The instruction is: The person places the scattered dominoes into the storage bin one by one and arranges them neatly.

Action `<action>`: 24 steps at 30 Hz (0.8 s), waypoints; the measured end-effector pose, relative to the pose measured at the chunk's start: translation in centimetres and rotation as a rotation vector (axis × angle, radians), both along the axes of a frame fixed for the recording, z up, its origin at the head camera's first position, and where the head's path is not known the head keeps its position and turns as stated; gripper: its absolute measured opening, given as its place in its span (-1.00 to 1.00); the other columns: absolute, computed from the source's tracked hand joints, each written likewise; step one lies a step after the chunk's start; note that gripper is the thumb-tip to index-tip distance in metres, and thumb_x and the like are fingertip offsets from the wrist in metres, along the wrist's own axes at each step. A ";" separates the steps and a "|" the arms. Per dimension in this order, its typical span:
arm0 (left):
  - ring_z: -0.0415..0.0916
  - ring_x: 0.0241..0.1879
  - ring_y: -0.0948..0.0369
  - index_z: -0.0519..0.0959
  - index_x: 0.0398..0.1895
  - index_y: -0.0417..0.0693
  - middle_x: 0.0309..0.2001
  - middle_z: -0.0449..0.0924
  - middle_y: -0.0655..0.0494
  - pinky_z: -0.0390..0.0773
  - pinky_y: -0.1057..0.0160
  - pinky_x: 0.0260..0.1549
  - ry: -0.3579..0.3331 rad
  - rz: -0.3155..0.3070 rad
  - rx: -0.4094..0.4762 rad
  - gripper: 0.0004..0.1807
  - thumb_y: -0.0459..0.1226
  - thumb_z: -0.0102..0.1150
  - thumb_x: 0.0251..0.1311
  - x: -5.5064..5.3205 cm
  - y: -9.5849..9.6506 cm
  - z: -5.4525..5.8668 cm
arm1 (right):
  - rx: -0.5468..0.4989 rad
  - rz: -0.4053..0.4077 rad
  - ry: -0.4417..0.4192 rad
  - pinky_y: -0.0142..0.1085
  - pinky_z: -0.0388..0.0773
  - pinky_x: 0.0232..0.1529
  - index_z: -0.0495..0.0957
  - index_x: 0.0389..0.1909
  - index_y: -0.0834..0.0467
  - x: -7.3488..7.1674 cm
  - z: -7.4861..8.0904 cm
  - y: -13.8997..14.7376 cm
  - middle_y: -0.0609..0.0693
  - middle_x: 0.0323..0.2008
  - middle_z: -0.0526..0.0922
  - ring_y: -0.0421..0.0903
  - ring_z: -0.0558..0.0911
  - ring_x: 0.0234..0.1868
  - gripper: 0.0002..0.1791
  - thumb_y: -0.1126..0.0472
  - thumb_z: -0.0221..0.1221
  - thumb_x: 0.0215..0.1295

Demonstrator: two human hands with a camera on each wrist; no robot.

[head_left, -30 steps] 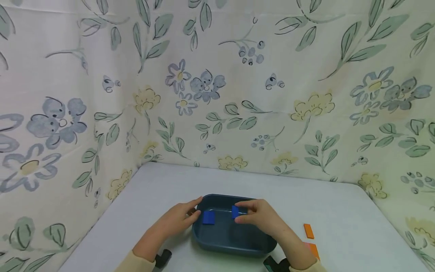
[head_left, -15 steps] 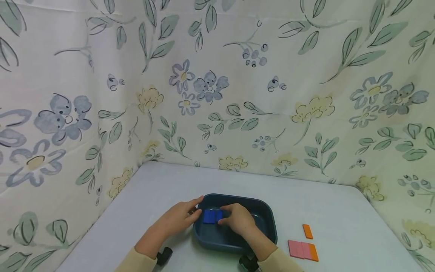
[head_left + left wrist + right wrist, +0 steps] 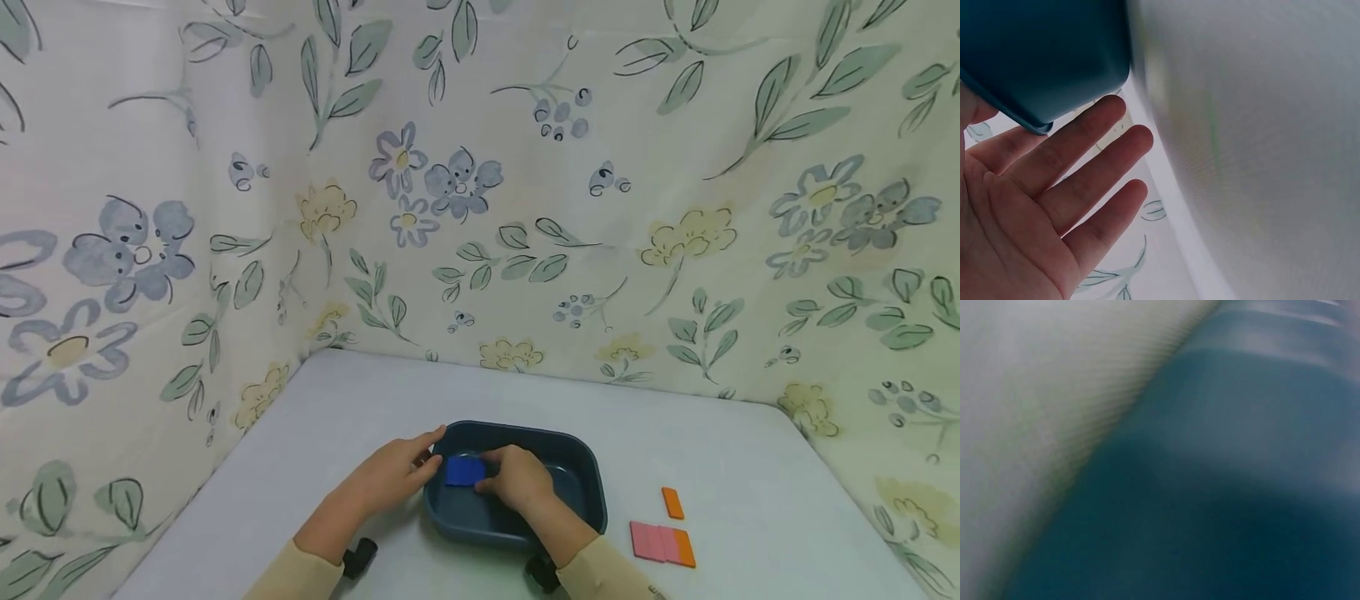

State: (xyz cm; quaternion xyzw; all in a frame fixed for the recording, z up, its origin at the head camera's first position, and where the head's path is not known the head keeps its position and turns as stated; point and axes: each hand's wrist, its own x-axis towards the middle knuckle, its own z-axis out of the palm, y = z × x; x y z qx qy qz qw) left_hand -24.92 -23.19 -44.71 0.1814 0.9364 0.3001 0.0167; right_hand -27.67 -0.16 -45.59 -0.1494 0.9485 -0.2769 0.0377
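In the head view a dark blue-green tray sits on the table. Flat blue pieces lie side by side inside it, near the left wall. My right hand reaches into the tray and pinches the right-hand blue piece between thumb and finger at its top and bottom edges. At the tray's left rim my left hand touches the edge with its fingertips. The left wrist view shows that hand's fingers spread and mostly straight beside the tray wall. Only blurred tray wall appears in the right wrist view.
Right of the tray, two pink pieces and an orange piece lie in a joined row on the white table. Another orange piece lies just behind them. Flowered cloth hangs around the table's back and left.
My right hand has carried its blue piece leftward across the tray, up against the other blue one. My left hand stays at the rim. The pink pieces have come into view.
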 end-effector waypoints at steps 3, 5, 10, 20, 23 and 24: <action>0.56 -0.14 0.26 0.27 0.53 0.02 -0.06 0.65 0.14 0.56 0.10 -0.18 0.000 -0.004 -0.004 -0.39 -0.03 0.01 0.51 -0.1 -0.2 0.2 | 0.002 -0.005 0.001 0.09 0.57 -0.10 0.73 0.06 0.09 -0.1 0.1 -0.2 0.11 0.02 0.70 0.15 0.65 0.03 -0.46 0.08 0.54 -0.02; 0.57 -0.15 0.25 0.27 0.53 0.01 -0.07 0.65 0.14 0.56 0.09 -0.18 0.005 -0.007 0.003 -0.40 -0.03 0.01 0.51 -0.1 -0.3 0.3 | -0.002 -0.003 0.005 0.11 0.56 -0.09 0.72 0.06 0.09 -0.1 0.2 -0.3 0.12 0.03 0.70 0.16 0.65 0.04 -0.44 0.08 0.55 -0.03; 0.58 -0.15 0.24 0.29 0.52 -0.02 -0.09 0.66 0.14 0.56 0.09 -0.19 0.023 -0.010 0.016 -0.41 -0.07 0.02 0.51 -0.1 -0.5 0.6 | -0.055 0.032 0.006 0.08 0.56 -0.07 0.69 0.10 0.13 -0.2 0.6 0.0 0.13 0.01 0.70 0.13 0.66 0.00 -0.40 0.05 0.55 -0.01; 0.55 -0.22 0.29 0.30 0.51 -0.03 -0.15 0.65 0.20 0.53 0.15 -0.28 0.012 -0.028 0.030 -0.40 -0.04 0.02 0.50 0.2 0.3 -0.3 | -0.277 0.177 -0.020 -0.36 0.25 -0.67 0.64 0.17 0.16 2.0 2.7 5.8 -0.18 -0.74 0.29 -0.26 0.25 -0.72 -0.47 -0.08 0.32 0.30; 0.56 -0.21 0.30 0.29 0.52 -0.04 -0.14 0.66 0.21 0.53 0.16 -0.29 0.010 -0.024 0.026 -0.40 -0.05 0.02 0.51 0.3 0.1 -0.3 | -0.338 0.147 -0.026 -0.37 0.28 -0.61 0.64 0.18 0.14 2.9 3.3 8.2 -0.18 -0.70 0.31 -0.25 0.27 -0.67 -0.48 -0.12 0.25 0.37; 0.56 -0.20 0.29 0.29 0.52 -0.04 -0.14 0.66 0.21 0.54 0.15 -0.28 0.010 -0.024 0.027 -0.40 -0.05 0.02 0.51 0.3 0.0 -0.2 | -0.352 0.129 -0.022 -0.38 0.29 -0.59 0.65 0.17 0.12 3.2 3.4 8.9 -0.17 -0.69 0.31 -0.25 0.28 -0.66 -0.50 -0.12 0.23 0.39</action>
